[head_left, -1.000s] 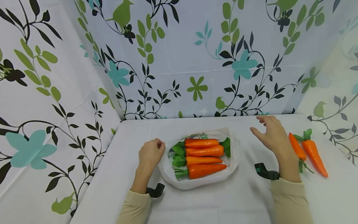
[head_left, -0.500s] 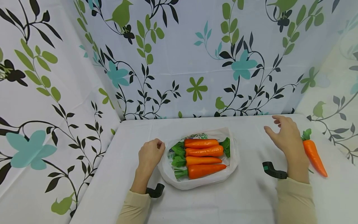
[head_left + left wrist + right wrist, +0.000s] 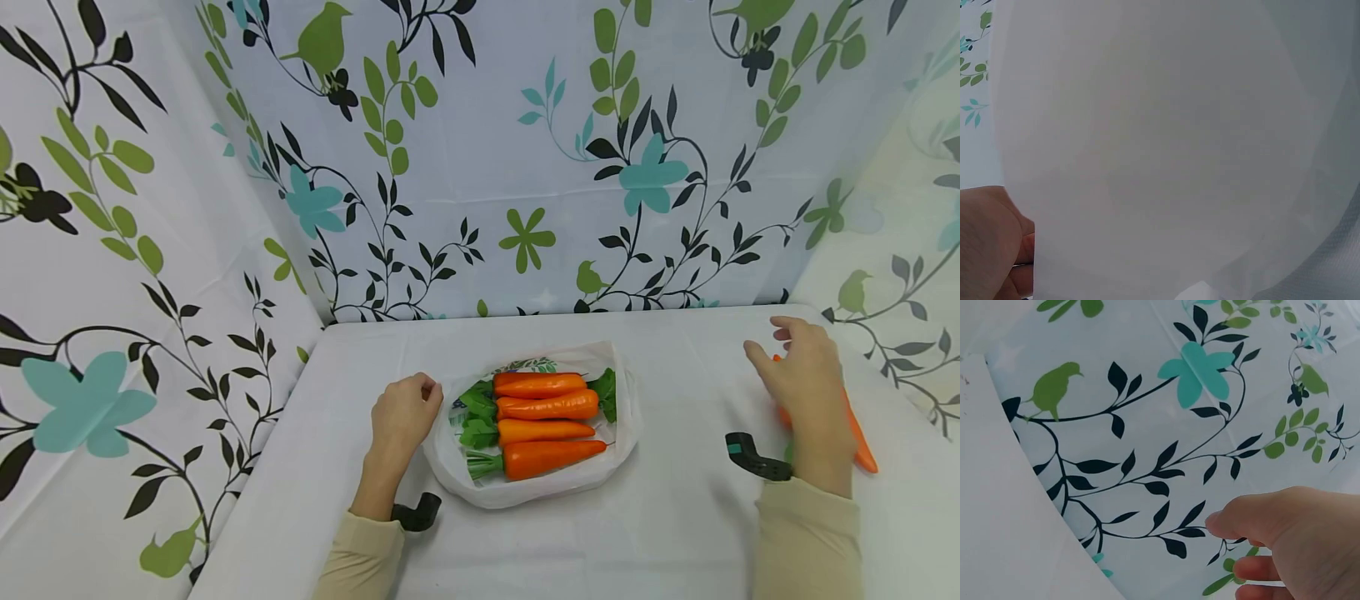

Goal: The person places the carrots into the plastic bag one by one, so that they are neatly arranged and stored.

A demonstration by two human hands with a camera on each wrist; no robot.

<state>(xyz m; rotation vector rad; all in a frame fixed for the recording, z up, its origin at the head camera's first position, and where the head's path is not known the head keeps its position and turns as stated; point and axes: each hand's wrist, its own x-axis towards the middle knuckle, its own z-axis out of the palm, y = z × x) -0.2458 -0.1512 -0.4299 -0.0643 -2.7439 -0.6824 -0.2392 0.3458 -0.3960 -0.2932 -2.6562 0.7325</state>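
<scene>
A white plastic bag [image 3: 517,497] with a printed inside lies opened in mid-table, with several orange carrots [image 3: 550,407] side by side in it, their green tops showing. My left hand [image 3: 403,414] holds the bag's left rim with curled fingers. In the left wrist view the bag's side [image 3: 1166,137] fills most of the picture and hides the fingertips of the left hand [image 3: 988,244]. On the right, my right hand [image 3: 802,367] hovers with thumb and fingers apart, holding nothing. It partly covers two loose carrots, the outer carrot [image 3: 861,437] showing beyond the wrist.
The table wears a white cloth [image 3: 600,550]. Behind it and at the sides hang curtains [image 3: 450,108] printed with leaves, birds and flowers. Each wrist carries a black camera mount, the right mount [image 3: 757,458] jutting inward.
My right hand has moved rightward, from beside the bag's right to over the two loose carrots. The left hand and the bag have stayed in place.
</scene>
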